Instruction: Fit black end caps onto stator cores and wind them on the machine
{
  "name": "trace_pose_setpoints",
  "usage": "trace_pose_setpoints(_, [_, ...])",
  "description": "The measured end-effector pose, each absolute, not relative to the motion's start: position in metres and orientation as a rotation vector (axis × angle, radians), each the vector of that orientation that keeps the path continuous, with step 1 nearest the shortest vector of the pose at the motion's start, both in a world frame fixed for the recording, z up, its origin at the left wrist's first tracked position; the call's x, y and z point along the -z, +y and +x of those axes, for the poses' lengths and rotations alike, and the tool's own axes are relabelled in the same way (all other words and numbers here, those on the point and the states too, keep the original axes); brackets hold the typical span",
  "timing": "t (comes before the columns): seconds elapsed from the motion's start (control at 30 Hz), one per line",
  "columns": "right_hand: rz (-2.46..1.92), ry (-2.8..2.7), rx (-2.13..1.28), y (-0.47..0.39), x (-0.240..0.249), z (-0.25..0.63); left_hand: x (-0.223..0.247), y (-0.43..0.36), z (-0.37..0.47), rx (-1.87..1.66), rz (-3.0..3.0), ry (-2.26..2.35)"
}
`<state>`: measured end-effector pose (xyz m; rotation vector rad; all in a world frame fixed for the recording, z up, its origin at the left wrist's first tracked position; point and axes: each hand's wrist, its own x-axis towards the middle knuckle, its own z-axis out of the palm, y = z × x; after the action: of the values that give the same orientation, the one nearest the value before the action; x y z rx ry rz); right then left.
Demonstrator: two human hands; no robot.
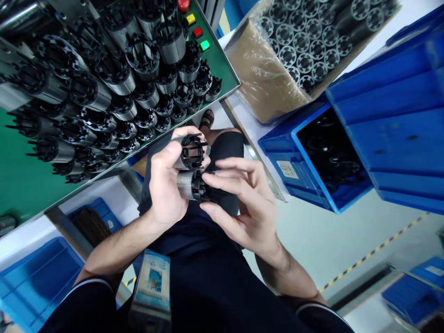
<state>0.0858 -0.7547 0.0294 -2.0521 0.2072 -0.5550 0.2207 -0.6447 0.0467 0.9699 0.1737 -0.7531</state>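
Observation:
My left hand [163, 185] is wrapped around two motor stator cores side by side. The upper stator core [192, 152] shows its round, slotted black plastic end with thin prongs sticking out. Below it, the second stator core [186, 185] lies on its side, its bare steel body against my palm and its black end pointing right. My right hand [248, 199] has thumb and fingers around a black plastic insulator [198, 187] at that end. The fingers partly hide this piece, so how deep it sits in the core cannot be seen.
Many stator cores with black ends [145, 95] stand on a green bench top [21, 185] at upper left, beside coloured buttons [197, 32]. A cardboard box [263, 74] holds bare steel cores. Right of me, a blue bin [298, 162] contains black parts.

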Motion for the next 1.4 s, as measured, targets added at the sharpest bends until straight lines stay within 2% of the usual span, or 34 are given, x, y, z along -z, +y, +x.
trace_pose_setpoints(0.4, [-1.917, 0.240, 0.593, -0.749, -0.021, 0.080, -0.043, -0.646, 0.214, 0.762, 0.974, 0.225])
trace_pose_setpoints(0.7, [-1.998, 0.237, 0.539, -0.754, -0.028, 0.079, -0.041, -0.648, 0.213, 0.817, 0.968, 0.276])
trace_pose_setpoints(0.97, [-1.974, 0.195, 0.656, -0.769, -0.016, 0.084, -0.041, -0.659, 0.222, 1.139, 0.813, 0.495])
trace_pose_setpoints(1.13, [-1.868, 0.197, 0.701, -0.776, -0.002, 0.086, -0.042, -0.666, 0.225, 1.163, 0.760, 0.590])
trace_pose_setpoints(1.4, [-1.977, 0.144, 0.851, -0.786, 0.009, 0.088, -0.043, -0.681, 0.230, 1.304, 0.705, 0.794])
